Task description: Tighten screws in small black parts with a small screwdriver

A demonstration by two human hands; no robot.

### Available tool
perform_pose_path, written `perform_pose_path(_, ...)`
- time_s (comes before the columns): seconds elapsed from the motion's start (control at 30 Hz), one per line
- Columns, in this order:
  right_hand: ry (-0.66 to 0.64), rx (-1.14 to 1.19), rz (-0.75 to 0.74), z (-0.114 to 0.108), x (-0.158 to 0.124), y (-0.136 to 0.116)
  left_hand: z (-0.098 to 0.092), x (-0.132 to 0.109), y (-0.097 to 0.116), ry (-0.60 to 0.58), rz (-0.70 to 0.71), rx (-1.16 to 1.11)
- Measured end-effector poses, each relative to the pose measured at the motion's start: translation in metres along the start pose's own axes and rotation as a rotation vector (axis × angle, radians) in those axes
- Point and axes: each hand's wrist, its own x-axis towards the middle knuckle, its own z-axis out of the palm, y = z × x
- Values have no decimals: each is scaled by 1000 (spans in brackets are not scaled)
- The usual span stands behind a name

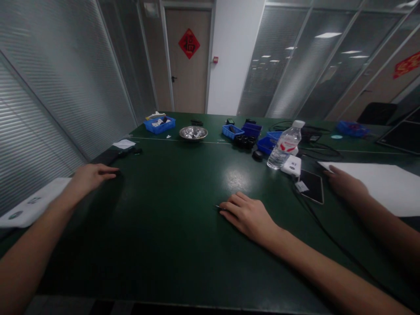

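My left hand (93,178) is at the left side of the green table (170,210), its fingers pinched on a small dark thing that I cannot make out. Near the middle of the tabletop rests my right hand (247,214), low over the surface. Its fingers are closed round a small thin tool (218,207) with a metallic tip pointing left; most of it is hidden by the fingers. Left of my left hand lies a white device (34,201). A clear water bottle (285,146) stands upright beyond my right hand.
Another person's hand (348,186) touches a white sheet (390,183) at the right. A black tablet (311,186), a white box (291,166) and cables lie near the bottle. Farther back are a metal bowl (193,133), a blue basket (160,127) and a black mouse (257,155).
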Motion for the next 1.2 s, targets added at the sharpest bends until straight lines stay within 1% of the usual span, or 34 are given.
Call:
perform_pose_path(0.1,10,6,-8,1,-1,1,-2,0,0,-42,-32,74)
perform_pose_path(0.2,-12,11,-7,1,-1,2,-7,-3,6,-89,-68,118)
perform_pose_path(0.37,-35,18,-8,-2,-1,2,-9,-8,15,-120,-81,108)
perform_pose_path(0.43,-36,22,-12,-3,-1,2,-8,-8,13,-104,-88,79)
perform_pose_path(0.6,-44,27,-6,-3,-1,2,-6,-9,9,-14,-74,78)
perform_pose_path(0.8,-6,22,-17,-2,-1,2,-4,-10,9,-8,-40,99)
perform_pose_path(1.03,-29,19,-8,-4,-1,1,0,-12,8,33,-6,84)
perform_pose_path(1.2,-31,28,-14,-5,-1,0,-3,-15,13,41,-12,54)
